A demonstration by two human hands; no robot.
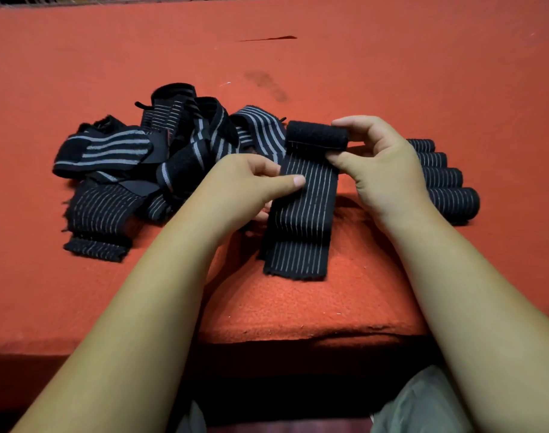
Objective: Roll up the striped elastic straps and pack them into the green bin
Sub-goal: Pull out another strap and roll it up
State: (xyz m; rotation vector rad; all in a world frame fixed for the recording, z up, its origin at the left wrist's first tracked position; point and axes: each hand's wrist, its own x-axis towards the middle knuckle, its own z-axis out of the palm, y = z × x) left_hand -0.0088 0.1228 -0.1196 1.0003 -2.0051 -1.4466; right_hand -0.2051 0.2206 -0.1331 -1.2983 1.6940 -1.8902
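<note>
Red felt tabletop (pixel 391 73), dark smudge (pixel 267 85), shadowed front edge

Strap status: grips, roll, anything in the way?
Left grip pinches strap flat part; right grip holds its rolled end. Roll just started. Four rolls lie at right, loose pile left. Bin not in view.

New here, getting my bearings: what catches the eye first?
At centre, the right hand pinches the rolled end of a striped strap while the left hand holds its flat part. A tangled pile of straps lies to the left, a row of finished rolls behind the right hand, all on red cloth.
</note>
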